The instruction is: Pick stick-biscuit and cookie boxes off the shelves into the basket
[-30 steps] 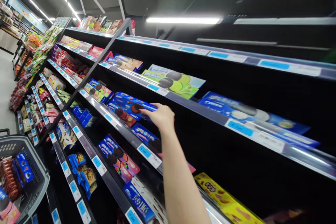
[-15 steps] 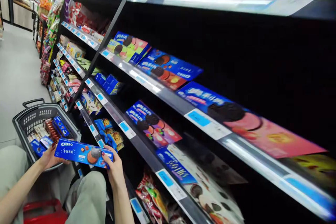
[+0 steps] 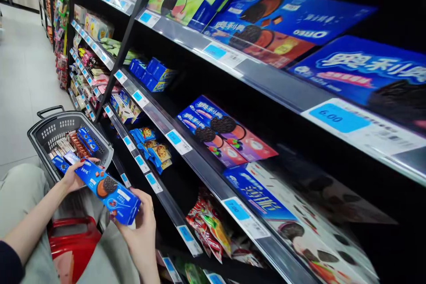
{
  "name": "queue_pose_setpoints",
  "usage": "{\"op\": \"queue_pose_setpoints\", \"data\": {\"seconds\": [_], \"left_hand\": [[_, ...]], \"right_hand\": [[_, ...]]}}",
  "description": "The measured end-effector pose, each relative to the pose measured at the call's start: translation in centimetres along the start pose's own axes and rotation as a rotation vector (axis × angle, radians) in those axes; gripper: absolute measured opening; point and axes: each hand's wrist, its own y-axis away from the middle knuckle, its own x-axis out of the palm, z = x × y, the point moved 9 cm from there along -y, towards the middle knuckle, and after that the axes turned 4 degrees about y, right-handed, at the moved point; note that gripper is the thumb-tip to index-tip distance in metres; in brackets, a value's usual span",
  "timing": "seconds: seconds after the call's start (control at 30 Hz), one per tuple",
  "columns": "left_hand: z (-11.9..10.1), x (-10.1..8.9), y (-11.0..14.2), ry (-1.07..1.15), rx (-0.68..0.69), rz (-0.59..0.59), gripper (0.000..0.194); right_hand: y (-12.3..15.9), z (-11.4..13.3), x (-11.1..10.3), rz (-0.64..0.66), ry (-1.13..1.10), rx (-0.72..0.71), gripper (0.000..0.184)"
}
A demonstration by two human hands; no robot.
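Observation:
A long blue Oreo cookie box (image 3: 107,189) is held between both hands above my lap, tilted with its right end lower. My left hand (image 3: 73,176) grips its left end, thumb on top and fingers underneath. My right hand (image 3: 141,219) is closed round the right end, its fingers behind and below the box. Beyond the left hand stands a dark grey shopping basket (image 3: 55,128) on the floor. Inside it lie brown packs (image 3: 79,143), pale packs (image 3: 63,147) and another blue box (image 3: 88,140).
Shelves of cookie boxes (image 3: 229,128) and snack bags (image 3: 209,226) rise close on my right, their edges (image 3: 186,142) lined with price tags. A red plastic stool (image 3: 73,226) shows between my knees. The aisle floor (image 3: 29,84) runs ahead on the left.
The held box has turned, its right end dropping and coming nearer. My right hand has shifted from the top edge to round its end. The view has moved closer to the shelves.

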Motion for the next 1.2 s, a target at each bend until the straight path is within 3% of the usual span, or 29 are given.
{"op": "queue_pose_setpoints", "data": {"seconds": [0.07,0.2,0.37,0.5,0.63,0.83,0.93,1.03,1.13,1.2], "left_hand": [[0.5,0.2,-0.2,0.04,-0.016,0.008,0.067],[1.3,0.1,-0.3,0.084,-0.031,0.009,0.065],[1.3,-0.5,-0.2,0.111,0.001,0.0,0.057],[0.8,-0.2,-0.1,0.121,0.03,0.0,0.053],[-0.9,0.4,0.1,0.115,0.102,0.003,0.05],[-3.5,0.9,0.4,0.037,0.221,-0.002,0.058],[-3.4,0.7,0.3,-0.014,0.221,-0.028,0.057],[-2.9,0.7,0.2,-0.052,0.209,-0.041,0.057],[-2.7,1.1,0.4,-0.082,0.215,-0.029,0.05],[-2.4,1.3,0.5,-0.104,0.208,-0.023,0.043]], "right_hand": [[0.5,3.5,0.8,-0.034,0.143,-0.177,0.053],[1.3,8.2,3.2,-0.003,0.221,-0.385,0.06],[1.6,10.1,4.7,0.04,0.243,-0.448,0.063],[1.4,10.0,4.5,0.05,0.237,-0.437,0.063],[0.1,7.7,2.5,0.039,0.185,-0.371,0.058],[-2.7,-1.5,0.1,0.111,0.158,-0.116,0.053],[-3.4,-4.9,-0.5,0.109,0.101,-0.013,0.055],[-3.2,-6.6,-0.7,0.096,0.013,0.089,0.061],[-2.0,-8.1,-0.3,0.058,-0.218,0.223,0.071],[-1.4,-9.3,-0.4,-0.034,-0.358,0.254,0.076]]}}
